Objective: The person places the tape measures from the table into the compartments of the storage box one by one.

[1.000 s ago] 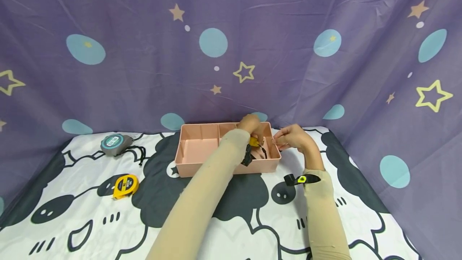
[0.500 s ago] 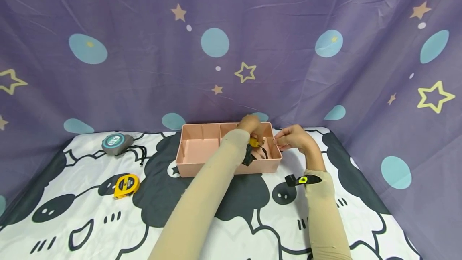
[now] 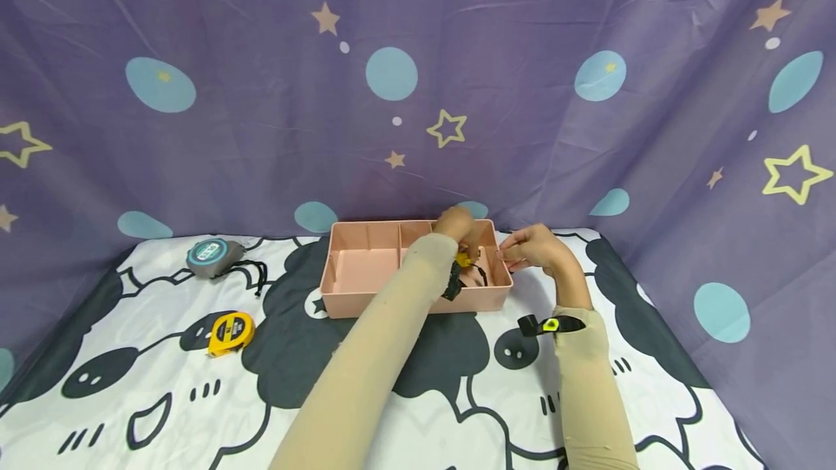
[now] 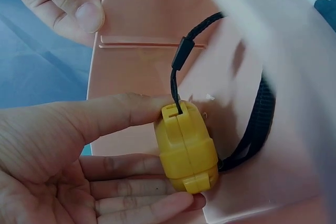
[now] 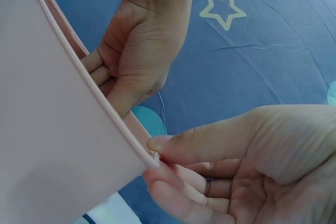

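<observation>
A pink divided box (image 3: 359,270) stands toward the back of the table. My left hand (image 3: 457,227) reaches into its right compartment. In the left wrist view this hand (image 4: 79,156) holds a small yellow tape measure (image 4: 188,145) between the thumb and the fingers, against the pink wall. A black wrist strap (image 4: 182,55) loops from the tape measure's end. My right hand (image 3: 537,249) pinches the box's right end at the rim. In the right wrist view the right thumb and fingers (image 5: 181,148) grip the corner, while the tape measure is hidden behind the wall.
A grey-and-teal tape measure (image 3: 212,257) with a black strap lies at the back left. In front of it is a yellow tape measure (image 3: 231,334). A purple curtain (image 3: 274,165) hangs right behind the box. The cartoon-print cloth (image 3: 215,426) covers the table.
Both hands keep their grips and stay almost still. The yellow tape measure shifts very slightly within the compartment. The head view has drifted a little.
</observation>
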Available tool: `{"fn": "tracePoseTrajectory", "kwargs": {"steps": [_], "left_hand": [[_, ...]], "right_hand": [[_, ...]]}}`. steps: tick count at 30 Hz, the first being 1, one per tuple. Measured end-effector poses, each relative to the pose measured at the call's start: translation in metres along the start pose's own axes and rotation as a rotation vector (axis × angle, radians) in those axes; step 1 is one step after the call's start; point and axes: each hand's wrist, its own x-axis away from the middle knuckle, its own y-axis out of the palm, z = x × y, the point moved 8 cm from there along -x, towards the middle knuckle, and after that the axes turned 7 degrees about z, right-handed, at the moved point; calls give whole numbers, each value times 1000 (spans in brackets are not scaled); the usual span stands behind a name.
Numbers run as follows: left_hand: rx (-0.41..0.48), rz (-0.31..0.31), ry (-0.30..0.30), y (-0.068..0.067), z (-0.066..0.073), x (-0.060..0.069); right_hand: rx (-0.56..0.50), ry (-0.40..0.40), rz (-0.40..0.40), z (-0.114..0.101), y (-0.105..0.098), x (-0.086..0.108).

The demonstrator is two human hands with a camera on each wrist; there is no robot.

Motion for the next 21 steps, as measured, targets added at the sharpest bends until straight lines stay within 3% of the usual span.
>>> {"fn": "tracePoseTrajectory", "kwargs": {"steps": [13, 21], "left_hand": [[-74, -19, -56, 0, 4, -2], [-71, 39, -33, -1, 5, 0]], "right_hand": [[-14, -3, -4, 1, 0, -1], [-21, -3, -3, 1, 0, -1]]}}
